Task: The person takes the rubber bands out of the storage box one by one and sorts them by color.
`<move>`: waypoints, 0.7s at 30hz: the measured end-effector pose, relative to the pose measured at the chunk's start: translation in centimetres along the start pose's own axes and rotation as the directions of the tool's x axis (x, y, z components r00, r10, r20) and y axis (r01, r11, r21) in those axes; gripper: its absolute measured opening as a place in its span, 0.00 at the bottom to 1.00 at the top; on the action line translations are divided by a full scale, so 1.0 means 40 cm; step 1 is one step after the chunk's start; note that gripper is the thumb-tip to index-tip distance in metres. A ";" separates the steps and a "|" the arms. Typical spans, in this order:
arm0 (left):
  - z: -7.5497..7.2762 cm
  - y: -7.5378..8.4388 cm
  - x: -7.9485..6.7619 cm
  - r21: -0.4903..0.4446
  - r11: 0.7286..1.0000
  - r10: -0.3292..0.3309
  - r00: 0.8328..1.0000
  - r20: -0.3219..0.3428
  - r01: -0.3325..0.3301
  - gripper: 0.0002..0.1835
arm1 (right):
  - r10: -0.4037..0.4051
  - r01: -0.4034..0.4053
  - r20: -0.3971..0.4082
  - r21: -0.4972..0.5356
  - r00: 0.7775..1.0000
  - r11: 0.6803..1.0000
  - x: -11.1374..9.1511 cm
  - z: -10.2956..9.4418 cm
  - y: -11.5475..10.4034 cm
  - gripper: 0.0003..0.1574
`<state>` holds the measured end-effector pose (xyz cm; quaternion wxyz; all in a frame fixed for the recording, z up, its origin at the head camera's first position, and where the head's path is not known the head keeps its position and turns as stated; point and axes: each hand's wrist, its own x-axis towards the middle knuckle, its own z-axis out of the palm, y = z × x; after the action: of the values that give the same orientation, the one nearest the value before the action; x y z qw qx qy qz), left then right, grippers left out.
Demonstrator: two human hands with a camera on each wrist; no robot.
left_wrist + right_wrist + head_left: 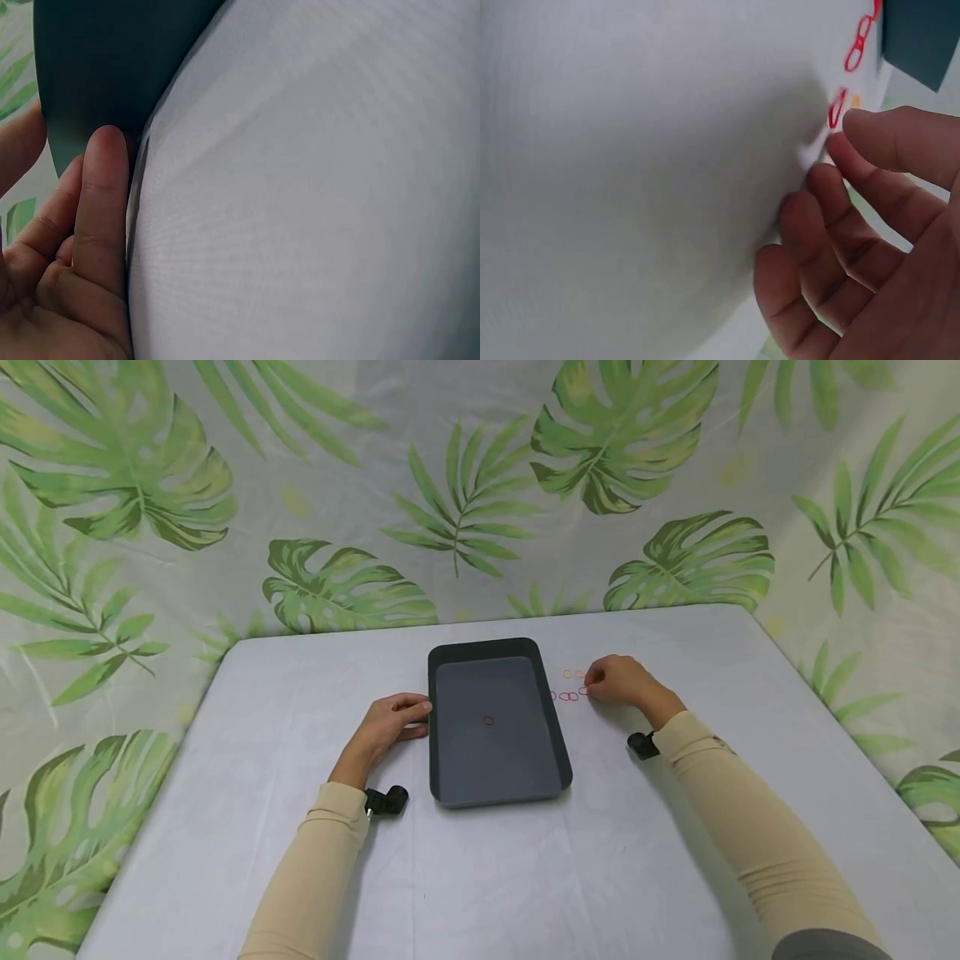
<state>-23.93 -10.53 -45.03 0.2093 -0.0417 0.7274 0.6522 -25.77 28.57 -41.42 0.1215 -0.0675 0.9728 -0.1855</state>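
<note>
A dark grey rectangular tray lies on the white cloth, with one small red rubber band inside. My left hand is at the tray's left side; in the left wrist view, straight fingers touch its outer wall. To the tray's right, my right hand pinches a red rubber band at the thumb and index fingertips. Its other fingers are bent near the cloth. More red rubber bands lie between that hand and the tray, with orange rubber bands just behind them.
White cloth covers the table, whose back edge meets a leaf-patterned curtain. A black wrist camera is strapped to the left wrist, and another wrist camera to the right.
</note>
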 end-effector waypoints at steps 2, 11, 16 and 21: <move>0.002 0.004 -0.002 0.001 1.000 -0.002 1.000 -0.002 0.002 0.23 | -0.006 0.005 0.007 0.003 1.000 1.000 -0.005 -0.009 -0.003 0.11; -0.005 0.010 -0.005 -0.002 1.000 -0.009 1.000 -0.011 0.009 0.23 | -0.207 0.212 -0.057 0.108 0.977 0.971 -0.033 -0.049 -0.110 0.16; -0.003 0.003 -0.002 -0.002 1.000 -0.006 1.000 -0.018 0.006 0.22 | -0.317 0.318 -0.034 0.144 0.948 0.937 -0.038 -0.049 -0.210 0.16; 0.004 -0.001 0.000 -0.004 1.000 -0.004 1.000 -0.018 0.004 0.22 | -0.394 0.392 -0.014 0.145 0.919 0.909 -0.042 -0.049 -0.281 0.14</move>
<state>-23.88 -10.40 -45.08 0.2042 -0.0495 0.7278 0.6528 -23.69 19.16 -35.07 0.0936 -0.2540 0.9223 -0.2759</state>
